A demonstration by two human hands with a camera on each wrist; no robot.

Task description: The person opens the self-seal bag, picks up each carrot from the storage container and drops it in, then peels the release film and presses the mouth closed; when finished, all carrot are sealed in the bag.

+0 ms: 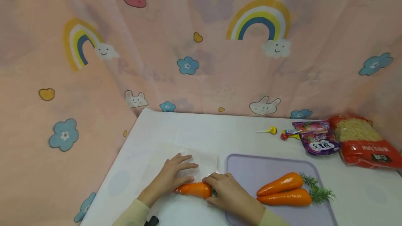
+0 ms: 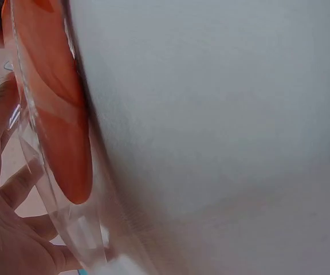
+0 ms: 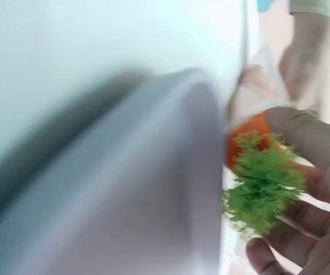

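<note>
Carrot point(image 1: 193, 190) partly in bag point(image 1: 206, 163), right fingers point(image 1: 212, 181) gripping

You have a white table point(image 1: 182, 126) in front of you. A clear plastic bag point(image 1: 205, 165) lies on it, close to you. Just to the right sits your light purple tray point(image 1: 245, 170). Farther back, you can see a yellow lollipop point(image 1: 273, 130), a red lollipop point(image 1: 284, 136), a shiny purple bag point(image 1: 318, 145) and a big red bag point(image 1: 361, 149) at the right.
</note>
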